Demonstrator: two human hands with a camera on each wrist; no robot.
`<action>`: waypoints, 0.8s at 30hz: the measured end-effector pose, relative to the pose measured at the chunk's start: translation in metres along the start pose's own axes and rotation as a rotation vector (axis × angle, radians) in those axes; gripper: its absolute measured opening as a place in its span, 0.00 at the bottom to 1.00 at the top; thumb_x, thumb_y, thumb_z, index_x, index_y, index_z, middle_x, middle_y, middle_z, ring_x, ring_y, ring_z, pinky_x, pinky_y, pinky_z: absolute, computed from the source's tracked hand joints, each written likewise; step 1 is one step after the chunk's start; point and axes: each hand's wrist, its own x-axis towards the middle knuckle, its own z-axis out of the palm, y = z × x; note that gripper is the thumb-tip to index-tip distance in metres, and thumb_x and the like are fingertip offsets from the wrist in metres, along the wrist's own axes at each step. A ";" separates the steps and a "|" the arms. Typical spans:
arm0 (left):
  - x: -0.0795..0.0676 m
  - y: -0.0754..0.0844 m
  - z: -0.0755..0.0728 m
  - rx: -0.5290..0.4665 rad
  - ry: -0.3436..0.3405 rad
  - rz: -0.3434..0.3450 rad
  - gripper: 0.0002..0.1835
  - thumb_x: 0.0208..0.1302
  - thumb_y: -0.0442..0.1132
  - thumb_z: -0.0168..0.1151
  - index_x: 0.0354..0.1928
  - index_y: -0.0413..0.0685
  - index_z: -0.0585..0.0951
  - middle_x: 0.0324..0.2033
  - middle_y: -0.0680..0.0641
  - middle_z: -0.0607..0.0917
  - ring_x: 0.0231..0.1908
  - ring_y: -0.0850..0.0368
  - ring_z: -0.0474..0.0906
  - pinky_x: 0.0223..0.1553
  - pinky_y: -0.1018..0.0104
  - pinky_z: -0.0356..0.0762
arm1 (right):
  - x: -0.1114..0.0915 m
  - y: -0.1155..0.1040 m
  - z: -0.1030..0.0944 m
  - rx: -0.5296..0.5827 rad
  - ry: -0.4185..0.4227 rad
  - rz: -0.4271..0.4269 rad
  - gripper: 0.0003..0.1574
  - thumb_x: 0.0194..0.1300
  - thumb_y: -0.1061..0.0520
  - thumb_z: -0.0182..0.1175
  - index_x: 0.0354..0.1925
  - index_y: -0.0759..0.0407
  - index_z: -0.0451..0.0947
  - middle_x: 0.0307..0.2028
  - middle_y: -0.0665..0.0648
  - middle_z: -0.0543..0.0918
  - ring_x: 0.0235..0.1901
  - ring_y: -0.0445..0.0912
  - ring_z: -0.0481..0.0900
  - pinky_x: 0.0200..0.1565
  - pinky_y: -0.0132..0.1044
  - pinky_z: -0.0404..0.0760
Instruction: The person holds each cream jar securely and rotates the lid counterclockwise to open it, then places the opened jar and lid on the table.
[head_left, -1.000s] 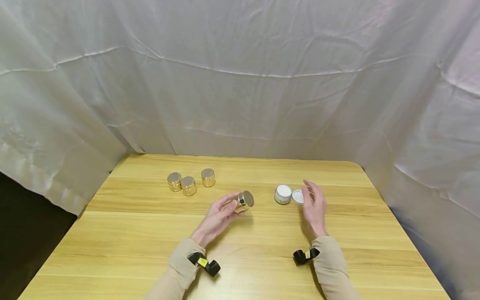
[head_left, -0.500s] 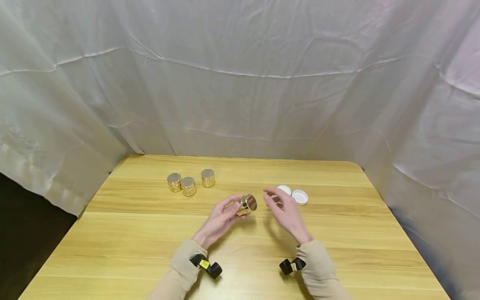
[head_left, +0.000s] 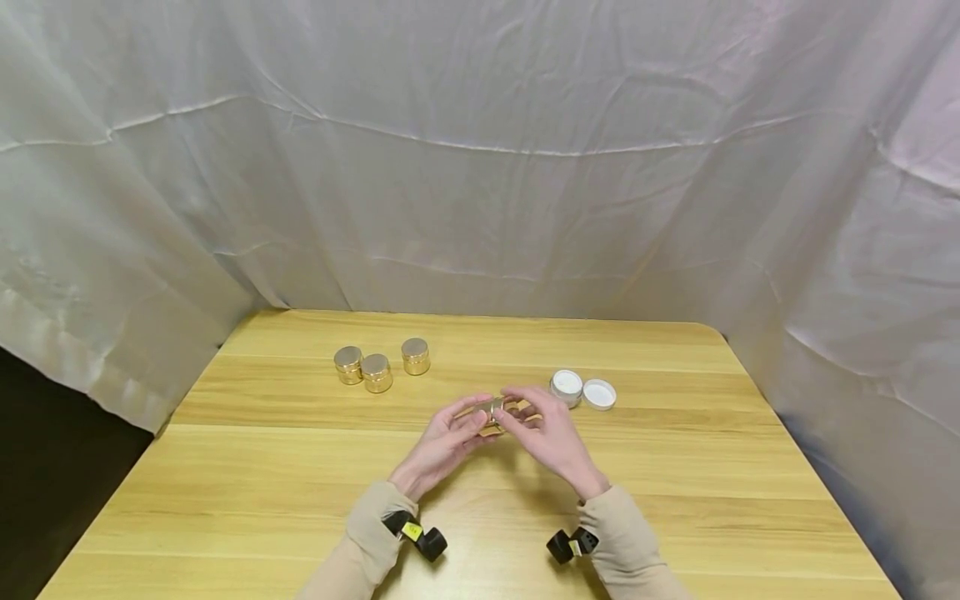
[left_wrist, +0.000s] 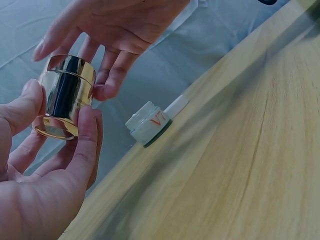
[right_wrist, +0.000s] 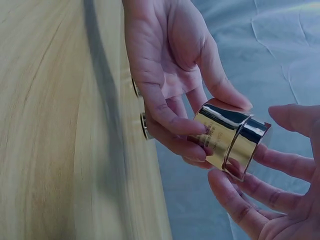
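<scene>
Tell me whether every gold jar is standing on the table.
No, the left hand holds one gold jar above the table, while three others stand on it.

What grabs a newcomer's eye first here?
Probably the mirror-bright gold jar held above the table in the person's left grip, with the right grip close to its free end. Next, the pale jar with a white top, farther right, beside a white lid. Then three more gold jars standing together at the far left.

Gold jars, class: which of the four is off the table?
The tilted gold jar gripped by the left hand; the other three stand upright on the table.
</scene>
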 end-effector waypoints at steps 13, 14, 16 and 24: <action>-0.002 0.004 0.003 -0.017 0.040 -0.024 0.26 0.71 0.34 0.59 0.69 0.41 0.68 0.51 0.54 0.85 0.54 0.61 0.82 0.66 0.59 0.79 | -0.001 -0.001 -0.001 -0.021 0.017 0.082 0.23 0.64 0.51 0.69 0.53 0.62 0.83 0.46 0.62 0.88 0.26 0.40 0.84 0.27 0.29 0.84; -0.002 0.004 0.003 -0.015 0.040 -0.023 0.26 0.71 0.34 0.59 0.69 0.41 0.68 0.51 0.54 0.85 0.54 0.61 0.82 0.66 0.60 0.79 | -0.001 -0.001 -0.001 -0.010 0.015 0.086 0.23 0.64 0.51 0.69 0.53 0.62 0.83 0.46 0.62 0.88 0.25 0.39 0.84 0.26 0.29 0.84; -0.002 0.003 0.003 -0.014 0.042 -0.024 0.27 0.72 0.34 0.58 0.70 0.40 0.67 0.51 0.54 0.85 0.54 0.61 0.82 0.65 0.61 0.79 | 0.000 -0.001 -0.001 0.007 0.010 0.087 0.23 0.64 0.51 0.69 0.53 0.63 0.83 0.46 0.63 0.88 0.24 0.39 0.83 0.25 0.29 0.83; -0.002 0.002 0.003 -0.029 0.046 -0.034 0.27 0.72 0.33 0.58 0.70 0.39 0.66 0.51 0.54 0.84 0.53 0.61 0.82 0.65 0.62 0.80 | -0.001 -0.001 -0.001 0.026 0.008 0.062 0.21 0.64 0.54 0.69 0.52 0.64 0.83 0.44 0.65 0.87 0.26 0.40 0.82 0.27 0.28 0.83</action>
